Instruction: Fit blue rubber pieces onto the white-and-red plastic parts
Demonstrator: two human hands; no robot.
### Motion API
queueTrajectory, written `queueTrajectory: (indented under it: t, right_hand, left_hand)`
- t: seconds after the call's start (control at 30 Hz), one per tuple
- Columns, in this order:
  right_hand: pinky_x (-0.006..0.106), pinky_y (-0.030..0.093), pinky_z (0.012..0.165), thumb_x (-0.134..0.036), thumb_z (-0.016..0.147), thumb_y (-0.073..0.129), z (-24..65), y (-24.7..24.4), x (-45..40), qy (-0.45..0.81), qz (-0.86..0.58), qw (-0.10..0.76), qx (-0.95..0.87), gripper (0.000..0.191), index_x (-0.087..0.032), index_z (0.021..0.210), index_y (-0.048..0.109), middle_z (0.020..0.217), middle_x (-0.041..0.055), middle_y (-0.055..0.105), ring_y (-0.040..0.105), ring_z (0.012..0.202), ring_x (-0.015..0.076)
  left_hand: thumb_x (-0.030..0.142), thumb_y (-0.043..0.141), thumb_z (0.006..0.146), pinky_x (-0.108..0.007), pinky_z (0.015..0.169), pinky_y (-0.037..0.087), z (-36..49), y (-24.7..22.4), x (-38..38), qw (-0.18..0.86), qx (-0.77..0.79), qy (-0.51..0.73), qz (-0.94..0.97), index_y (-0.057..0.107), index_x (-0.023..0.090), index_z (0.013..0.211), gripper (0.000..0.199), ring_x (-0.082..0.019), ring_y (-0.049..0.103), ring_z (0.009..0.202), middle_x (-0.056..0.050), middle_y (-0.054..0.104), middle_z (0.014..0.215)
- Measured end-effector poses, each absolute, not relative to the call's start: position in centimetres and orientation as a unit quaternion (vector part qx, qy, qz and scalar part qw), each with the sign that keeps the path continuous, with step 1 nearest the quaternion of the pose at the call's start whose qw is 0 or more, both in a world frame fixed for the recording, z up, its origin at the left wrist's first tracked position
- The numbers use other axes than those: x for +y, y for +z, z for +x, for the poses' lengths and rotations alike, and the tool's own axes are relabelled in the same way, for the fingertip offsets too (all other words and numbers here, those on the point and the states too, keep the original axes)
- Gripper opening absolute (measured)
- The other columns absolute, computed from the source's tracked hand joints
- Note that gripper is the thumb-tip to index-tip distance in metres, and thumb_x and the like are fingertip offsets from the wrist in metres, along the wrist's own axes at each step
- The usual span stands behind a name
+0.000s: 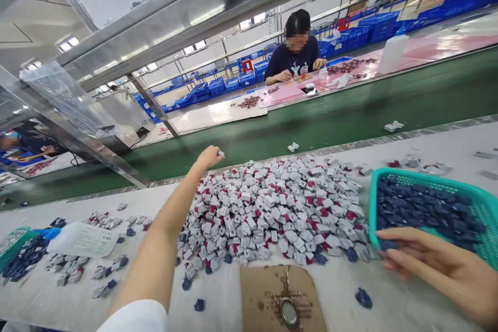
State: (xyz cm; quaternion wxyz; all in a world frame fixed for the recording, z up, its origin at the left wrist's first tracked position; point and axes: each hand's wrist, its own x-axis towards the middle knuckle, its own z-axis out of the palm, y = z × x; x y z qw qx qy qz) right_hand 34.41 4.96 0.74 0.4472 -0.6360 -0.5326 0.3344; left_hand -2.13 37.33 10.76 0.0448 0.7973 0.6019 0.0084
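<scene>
My left hand (210, 157) is stretched out over the near edge of the green conveyor belt, closed on a small white piece (221, 154). Close to the green basket's left rim, my right hand (428, 264) pinches a dark blue piece (388, 244) between thumb and fingers. That green basket (373, 207) holds many dark blue pieces (428, 207). A large heap of white and dark red pieces (272, 207) lies between the hands. In front of the heap is a brown board (259, 301) with a round metal disc (289, 311) on it.
A plastic bottle (85, 239) lies on its side at the left, among loose pieces and another green basket (15, 249). The green belt (330, 119) crosses behind the heap, with white pieces on it. Across it a person (296, 52) sits working. A metal shelf frame (187, 26) slants overhead.
</scene>
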Motion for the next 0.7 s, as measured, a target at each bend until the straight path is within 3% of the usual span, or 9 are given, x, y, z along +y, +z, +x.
queueTrajectory:
  t: [0.1,0.17,0.27,0.37,0.5,0.6,0.7]
  right_hand:
    - [0.032,0.055,0.059,-0.044,0.075,0.066,30.3,3.8,4.5,0.546,-0.527,0.445,-0.475,0.022,-0.029,0.092,0.064,0.074,0.0104,0.065,0.064,0.066,0.0237]
    - [0.031,0.055,0.06,-0.042,0.074,0.069,28.0,4.8,4.1,0.599,-0.482,0.447,-0.457,0.028,-0.022,0.093,0.061,0.075,0.0077,0.063,0.064,0.068,0.0215]
    - [0.027,0.054,0.057,-0.045,0.077,0.066,25.4,4.9,3.3,0.627,-0.448,0.421,-0.479,0.033,-0.017,0.094,0.058,0.074,0.0053,0.063,0.064,0.065,0.0179]
    - [0.026,0.052,0.057,-0.048,0.085,0.054,23.8,4.3,2.7,0.578,-0.474,0.384,-0.542,0.031,-0.017,0.089,0.058,0.075,0.0055,0.063,0.062,0.067,0.0162]
    - [0.026,0.048,0.055,-0.043,0.089,0.046,22.2,3.2,2.6,0.452,-0.503,0.262,-0.689,0.027,-0.019,0.094,0.058,0.074,0.003,0.063,0.06,0.063,0.0158]
    - [0.026,0.041,0.051,-0.031,0.092,0.04,21.0,2.4,2.7,0.312,-0.485,0.14,-0.805,0.018,-0.019,0.096,0.054,0.064,-0.0002,0.059,0.056,0.054,0.0155]
    - [0.024,0.039,0.052,-0.02,0.091,0.04,19.9,1.7,2.9,0.241,-0.454,0.062,-0.855,0.009,-0.019,0.091,0.049,0.068,0.0009,0.06,0.058,0.059,0.0161]
  left_hand:
    - [0.03,0.056,0.082,-0.03,0.078,0.046,-4.2,12.8,33.8,0.027,0.597,0.097,0.796,0.06,0.011,0.096,0.024,-0.019,0.058,0.086,-0.01,0.063,0.094]
    - [0.035,0.052,0.084,-0.026,0.07,0.045,-5.9,13.6,29.8,0.045,0.595,0.164,0.786,0.058,0.014,0.102,0.029,-0.016,0.057,0.075,-0.007,0.064,0.088]
    - [0.043,0.052,0.081,-0.022,0.049,0.04,-8.0,13.2,21.9,0.166,0.586,0.294,0.736,0.059,0.017,0.1,0.033,-0.01,0.049,0.05,0.001,0.058,0.067]
    - [0.048,0.058,0.076,-0.018,0.037,0.03,-8.5,10.8,13.4,0.311,0.595,0.418,0.612,0.062,0.016,0.098,0.039,-0.006,0.037,0.04,0.004,0.047,0.056]
    - [0.052,0.069,0.066,-0.013,0.034,0.022,-6.9,6.2,4.3,0.487,0.606,0.507,0.372,0.063,0.016,0.1,0.05,-0.003,0.033,0.045,0.003,0.047,0.067]
    - [0.049,0.074,0.062,-0.012,0.035,0.026,-5.0,3.6,0.2,0.591,0.59,0.486,0.258,0.064,0.016,0.104,0.054,-0.006,0.041,0.056,0.001,0.049,0.072]
    - [0.043,0.075,0.063,-0.013,0.038,0.032,-3.7,2.3,-1.7,0.663,0.559,0.441,0.233,0.064,0.017,0.109,0.054,-0.009,0.045,0.064,0.0,0.051,0.072]
